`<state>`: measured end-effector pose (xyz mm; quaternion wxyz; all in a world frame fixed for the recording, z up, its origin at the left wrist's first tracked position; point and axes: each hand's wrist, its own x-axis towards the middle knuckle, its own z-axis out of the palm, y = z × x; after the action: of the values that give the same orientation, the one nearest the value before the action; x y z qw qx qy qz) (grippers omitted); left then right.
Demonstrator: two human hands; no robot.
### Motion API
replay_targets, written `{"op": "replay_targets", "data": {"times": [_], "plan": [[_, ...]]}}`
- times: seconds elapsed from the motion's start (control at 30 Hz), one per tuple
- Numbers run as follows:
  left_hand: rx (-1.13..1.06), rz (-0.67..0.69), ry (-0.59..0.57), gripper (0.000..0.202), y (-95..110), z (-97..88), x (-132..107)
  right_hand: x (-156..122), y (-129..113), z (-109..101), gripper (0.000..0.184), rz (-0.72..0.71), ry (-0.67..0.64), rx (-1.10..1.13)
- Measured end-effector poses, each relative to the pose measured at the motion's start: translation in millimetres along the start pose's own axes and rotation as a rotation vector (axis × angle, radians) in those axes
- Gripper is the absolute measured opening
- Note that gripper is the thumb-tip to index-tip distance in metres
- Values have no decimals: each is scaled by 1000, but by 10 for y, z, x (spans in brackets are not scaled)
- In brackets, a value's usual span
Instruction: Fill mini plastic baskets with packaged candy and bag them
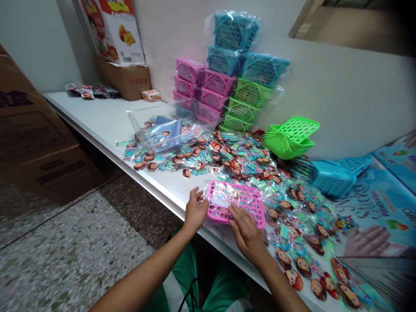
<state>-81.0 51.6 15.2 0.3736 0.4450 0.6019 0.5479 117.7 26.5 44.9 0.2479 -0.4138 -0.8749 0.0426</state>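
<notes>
A pink plastic basket (256, 204) with a holed top lies near the table's front edge, covered by clear plastic film. A printed card or packet (224, 193) shows on its top under the film. My left hand (195, 213) is at the basket's left end, its thumb by the rim and its fingers slightly bent and apart. My right hand (244, 227) rests on the basket's near right part, fingers stretched out over the holed top. Around the basket are spread many small clear packets (235, 167) with cartoon-girl heads and green and blue parts.
A clear plastic tray (139, 125) holds packets and a blue printed sheet. Wrapped baskets in pink (214, 99), green (240, 110) and blue (232, 32) are stacked against the wall. Loose green baskets (282, 145) and blue baskets (334, 175) stand right. Cartons (42, 130) are at left.
</notes>
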Motion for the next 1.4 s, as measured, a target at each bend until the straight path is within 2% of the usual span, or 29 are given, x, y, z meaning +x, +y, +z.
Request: {"op": "replay_targets", "data": {"times": [0.07, 0.1, 0.13, 0.2, 0.27, 0.33, 0.4, 0.5, 0.63, 0.77, 0.9, 1.13, 1.23, 1.4], "plan": [[139, 100, 76, 60, 200, -57, 31, 17, 31, -14, 50, 80, 56, 49], [286, 247, 82, 57, 320, -66, 57, 26, 43, -16, 48, 101, 72, 61], [418, 417, 39, 53, 439, -55, 93, 36, 53, -15, 47, 107, 80, 63], [631, 712, -230, 49, 629, 26, 184, 55, 61, -10, 44, 98, 88, 56], [781, 858, -520, 50, 705, 161, 286, 72, 60, -12, 41, 122, 96, 62], [897, 867, -686, 56, 669, 295, 373, 85, 64, -34, 37, 167, 104, 100], [976, 832, -732, 62, 581, 383, 429, 91, 95, -80, 32, 199, 113, 155], [1028, 817, -730, 67, 486, 422, 456, 100, 243, -178, 31, 221, 179, 165], [1048, 814, -750, 73, 496, 419, 443, 150, 619, -276, 35, 261, 276, 4], [1054, 804, -764, 73, 535, 429, 448, 231, 917, -258, 34, 320, 193, -124], [1052, 784, -777, 73, 557, 436, 462, 289, 978, -216, 31, 376, 109, -186], [1028, 760, -785, 74, 563, 458, 497, 437, 1007, -221, 24, 447, 165, -159], [1011, 746, -779, 75, 553, 463, 514, 481, 1080, -185, 23, 516, 183, -44], [991, 746, -783, 76, 534, 463, 527, 458, 1226, -60, 30, 804, 183, 550]]}}
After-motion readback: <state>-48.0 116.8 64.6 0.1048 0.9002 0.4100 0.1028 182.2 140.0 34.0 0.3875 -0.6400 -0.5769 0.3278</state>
